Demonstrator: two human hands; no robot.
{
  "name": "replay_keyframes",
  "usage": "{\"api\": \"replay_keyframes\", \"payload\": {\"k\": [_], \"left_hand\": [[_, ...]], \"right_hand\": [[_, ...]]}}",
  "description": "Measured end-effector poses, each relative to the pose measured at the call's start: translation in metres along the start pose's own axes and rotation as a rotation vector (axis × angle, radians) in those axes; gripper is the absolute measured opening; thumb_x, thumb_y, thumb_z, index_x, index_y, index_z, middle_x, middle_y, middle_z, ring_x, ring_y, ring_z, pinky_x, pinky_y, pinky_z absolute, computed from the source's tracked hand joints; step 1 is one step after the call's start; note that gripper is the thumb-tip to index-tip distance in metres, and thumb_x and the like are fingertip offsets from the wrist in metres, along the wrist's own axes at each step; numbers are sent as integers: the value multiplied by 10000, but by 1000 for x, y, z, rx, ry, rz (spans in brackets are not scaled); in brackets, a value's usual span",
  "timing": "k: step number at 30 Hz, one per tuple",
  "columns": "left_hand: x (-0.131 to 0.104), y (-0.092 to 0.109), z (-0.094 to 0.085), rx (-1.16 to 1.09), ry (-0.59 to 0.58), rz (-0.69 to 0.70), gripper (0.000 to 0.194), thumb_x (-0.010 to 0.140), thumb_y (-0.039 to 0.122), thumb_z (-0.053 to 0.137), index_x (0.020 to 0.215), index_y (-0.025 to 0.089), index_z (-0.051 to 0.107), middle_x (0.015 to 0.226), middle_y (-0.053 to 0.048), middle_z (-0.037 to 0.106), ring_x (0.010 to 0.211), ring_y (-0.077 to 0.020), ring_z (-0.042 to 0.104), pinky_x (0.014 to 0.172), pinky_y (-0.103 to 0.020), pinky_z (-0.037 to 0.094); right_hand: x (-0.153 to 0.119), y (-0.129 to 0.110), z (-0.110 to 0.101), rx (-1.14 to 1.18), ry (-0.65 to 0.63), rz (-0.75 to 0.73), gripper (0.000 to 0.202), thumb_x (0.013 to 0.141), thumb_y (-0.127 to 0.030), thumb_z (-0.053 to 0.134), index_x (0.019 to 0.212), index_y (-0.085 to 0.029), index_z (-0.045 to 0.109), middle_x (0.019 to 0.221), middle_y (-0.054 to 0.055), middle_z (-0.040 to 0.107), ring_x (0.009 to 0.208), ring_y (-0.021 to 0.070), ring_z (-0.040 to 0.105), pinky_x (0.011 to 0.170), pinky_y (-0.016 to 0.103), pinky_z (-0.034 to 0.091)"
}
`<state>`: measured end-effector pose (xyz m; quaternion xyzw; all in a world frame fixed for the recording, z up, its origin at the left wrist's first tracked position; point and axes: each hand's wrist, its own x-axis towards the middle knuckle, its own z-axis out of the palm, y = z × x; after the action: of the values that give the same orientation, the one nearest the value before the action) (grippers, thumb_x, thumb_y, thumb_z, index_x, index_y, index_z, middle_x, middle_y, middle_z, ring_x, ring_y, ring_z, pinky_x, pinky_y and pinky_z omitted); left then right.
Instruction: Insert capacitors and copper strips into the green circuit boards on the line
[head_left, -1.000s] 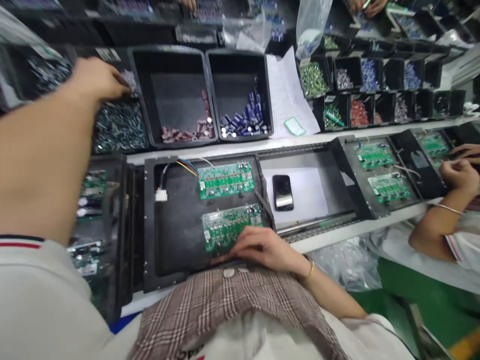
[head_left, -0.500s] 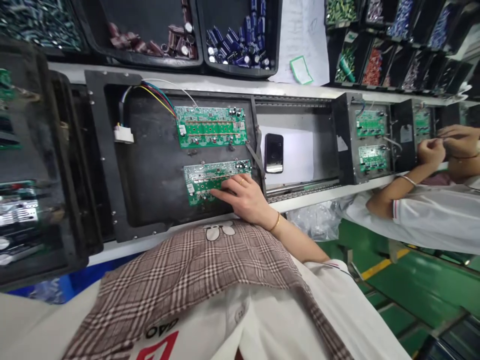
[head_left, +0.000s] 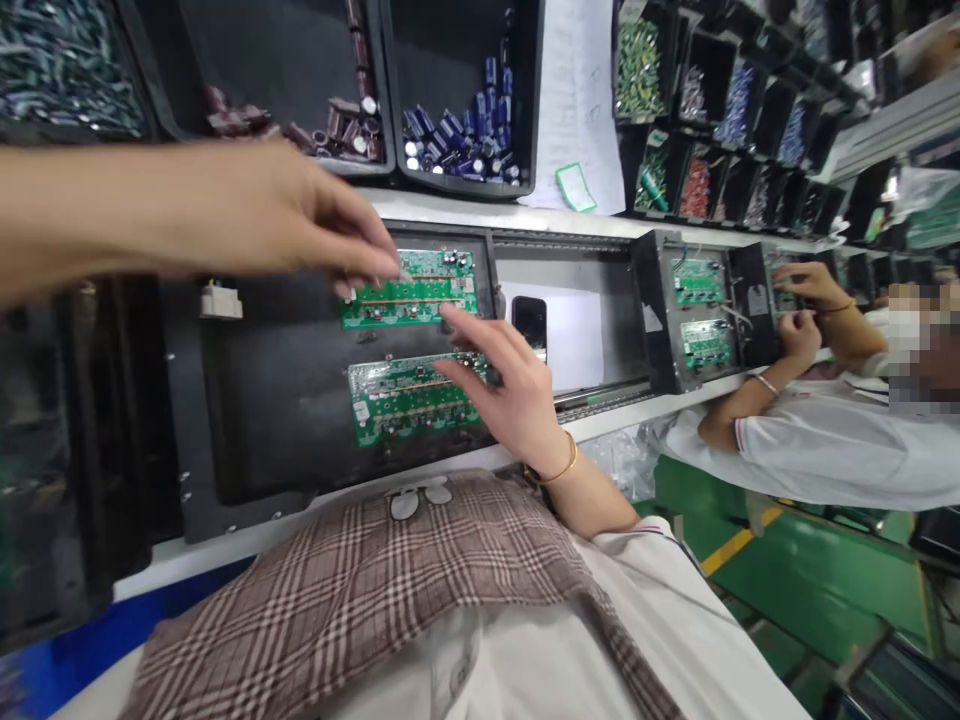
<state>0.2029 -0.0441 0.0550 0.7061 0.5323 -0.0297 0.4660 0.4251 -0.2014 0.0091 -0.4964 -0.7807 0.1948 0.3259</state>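
My left hand (head_left: 322, 215) reaches in from the left over the upper circuit board (head_left: 412, 315). Its thumb and fingertips are pinched together just above that green board; whatever small thing they hold is too blurred to name. My right hand (head_left: 517, 390) hovers at the right end of the lower circuit board (head_left: 405, 408), thumb and fingers apart, with nothing seen in it. Both boards lie in a black tray (head_left: 277, 400). A white connector (head_left: 222, 300) rests at the tray's left; its wires are mostly behind my left forearm.
Bins of blue capacitors (head_left: 465, 135) and brown capacitors (head_left: 345, 130) stand behind the tray. A phone (head_left: 529, 325) lies on white paper to the right. Further right, a co-worker's hands (head_left: 806, 310) work beside another tray with boards (head_left: 705, 343). Small-part bins (head_left: 697, 185) line the back right.
My left hand has come into view from the left, over the upper board. My right hand has lifted off the lower board, its fingers spreading. The camera view has shifted slightly.
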Motion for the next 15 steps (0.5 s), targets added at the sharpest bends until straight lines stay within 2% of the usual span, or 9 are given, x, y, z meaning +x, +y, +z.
{"api": "replay_keyframes", "payload": {"k": [2, 5, 9, 12, 15], "left_hand": [[-3, 10, 13, -38, -93, 36, 470, 845, 504, 714, 1109, 120, 779, 920, 14, 717, 1011, -212, 673, 1093, -425, 455], [-1, 10, 27, -202, -198, 7, 451, 843, 467, 699, 1146, 140, 765, 908, -15, 732, 998, -213, 685, 1021, -391, 511], [11, -5, 20, -393, -136, -81, 493, 833, 418, 692, 1249, 155, 708, 975, -20, 751, 1019, -211, 707, 1019, -407, 524], [16, -8, 6, -526, -31, -163, 396, 868, 334, 654, 1190, 108, 697, 941, -12, 765, 1018, -192, 725, 1040, -420, 507], [14, -2, -3, -582, 24, -237, 274, 890, 228, 609, 1113, 100, 702, 926, 11, 780, 1060, -182, 729, 1079, -401, 481]], "right_hand": [[18, -6, -1, 96, 132, 34, 348, 1015, -271, 628, 1362, -276, 610, 1108, 23, 720, 977, 143, 685, 942, 307, 595], [38, -1, 1, 126, 199, 22, 131, 1018, -249, 617, 1103, -253, 716, 1011, -7, 756, 928, 122, 703, 884, 276, 590], [59, 40, 1, -2, 145, 167, 123, 994, -196, 624, 991, -237, 740, 1001, -2, 765, 922, 129, 706, 859, 283, 569], [73, 76, 4, -152, 76, 292, 125, 949, -131, 647, 986, -219, 729, 930, 1, 761, 868, 146, 699, 823, 293, 549], [78, 97, 14, -238, 10, 353, 93, 909, -132, 690, 956, -213, 694, 854, -12, 756, 799, 153, 688, 768, 291, 525]]}}
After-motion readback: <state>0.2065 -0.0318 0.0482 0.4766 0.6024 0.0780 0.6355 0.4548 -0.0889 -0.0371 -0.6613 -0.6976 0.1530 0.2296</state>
